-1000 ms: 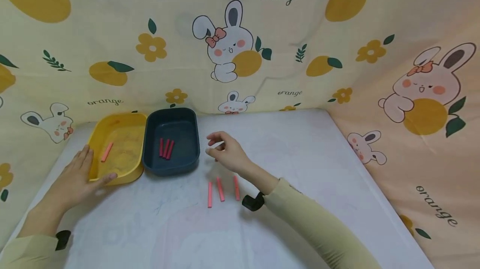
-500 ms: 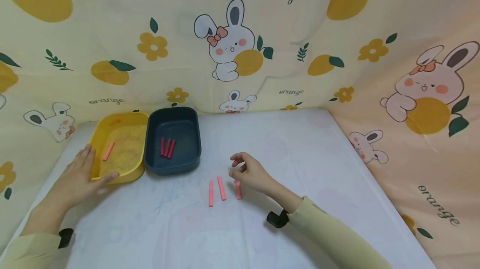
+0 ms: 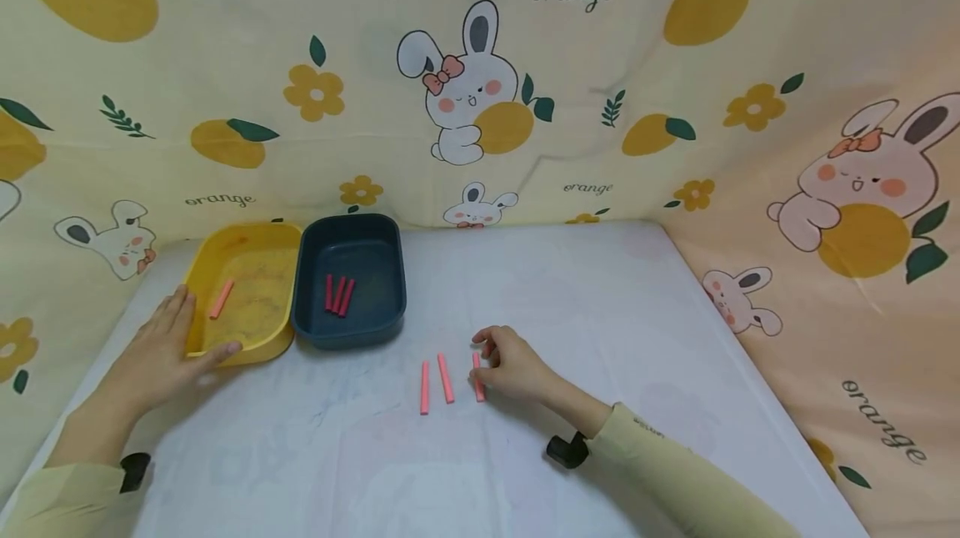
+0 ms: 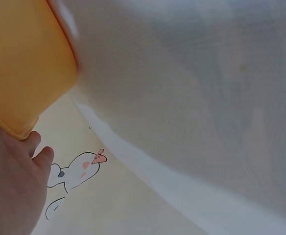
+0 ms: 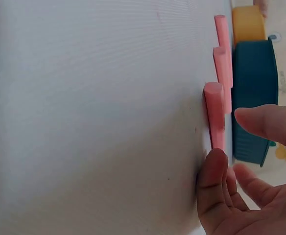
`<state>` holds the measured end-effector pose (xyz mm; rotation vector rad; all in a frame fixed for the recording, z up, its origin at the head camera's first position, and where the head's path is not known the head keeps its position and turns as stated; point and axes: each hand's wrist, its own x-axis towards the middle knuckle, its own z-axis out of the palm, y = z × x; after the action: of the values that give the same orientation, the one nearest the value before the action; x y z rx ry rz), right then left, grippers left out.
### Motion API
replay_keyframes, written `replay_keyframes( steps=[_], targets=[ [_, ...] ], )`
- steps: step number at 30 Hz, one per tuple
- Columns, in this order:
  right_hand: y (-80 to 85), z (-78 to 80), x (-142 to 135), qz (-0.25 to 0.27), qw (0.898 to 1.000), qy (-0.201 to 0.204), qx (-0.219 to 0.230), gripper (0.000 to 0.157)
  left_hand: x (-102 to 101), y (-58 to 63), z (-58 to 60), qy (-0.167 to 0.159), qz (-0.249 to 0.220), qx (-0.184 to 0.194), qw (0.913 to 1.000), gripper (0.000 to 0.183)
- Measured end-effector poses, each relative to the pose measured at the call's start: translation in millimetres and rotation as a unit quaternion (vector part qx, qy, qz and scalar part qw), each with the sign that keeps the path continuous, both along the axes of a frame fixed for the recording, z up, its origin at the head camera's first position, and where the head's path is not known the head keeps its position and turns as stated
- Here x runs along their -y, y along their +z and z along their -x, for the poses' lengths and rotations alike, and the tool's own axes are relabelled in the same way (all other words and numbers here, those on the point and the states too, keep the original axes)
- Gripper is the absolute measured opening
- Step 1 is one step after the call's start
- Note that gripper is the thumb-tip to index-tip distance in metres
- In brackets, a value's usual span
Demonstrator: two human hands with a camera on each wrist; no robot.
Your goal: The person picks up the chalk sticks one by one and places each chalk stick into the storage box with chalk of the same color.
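Observation:
My left hand (image 3: 159,359) rests against the left and near sides of the yellow box (image 3: 262,250), fingers straight along its wall and thumb at the near rim. One pale pink chalk stick (image 3: 221,299) lies inside that box. My right hand (image 3: 517,369) is around the rightmost of three pink chalk sticks on the table, its thumb and fingers apart. In the right wrist view this chalk stick (image 5: 214,110) lies beside the index fingertip, and the thumb stays clear of it. The other two sticks, a middle chalk (image 3: 446,378) and a left chalk (image 3: 424,388), lie close by.
A dark blue box (image 3: 360,336) stands against the yellow one's right side and holds three deep red chalk sticks (image 3: 339,294). A patterned cloth (image 3: 360,62) with rabbits and oranges rises behind the white table (image 3: 585,288) and along its sides.
My right hand has moved right and down, from beside the blue box to the rightmost chalk stick. My left hand stays on the yellow box.

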<state>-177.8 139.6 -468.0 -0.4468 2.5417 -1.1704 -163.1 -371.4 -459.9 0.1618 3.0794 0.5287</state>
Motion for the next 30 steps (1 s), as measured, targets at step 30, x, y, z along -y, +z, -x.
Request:
replay_keyframes(
  steps=[30],
  targets=[
    [-1.9, -2.4, 7.2, -0.069, 0.997, 0.004, -0.036, 0.042, -3.0, 0.1, 0.4, 0.005, 0.006, 0.004, 1.0000, 0.112]
  ],
)
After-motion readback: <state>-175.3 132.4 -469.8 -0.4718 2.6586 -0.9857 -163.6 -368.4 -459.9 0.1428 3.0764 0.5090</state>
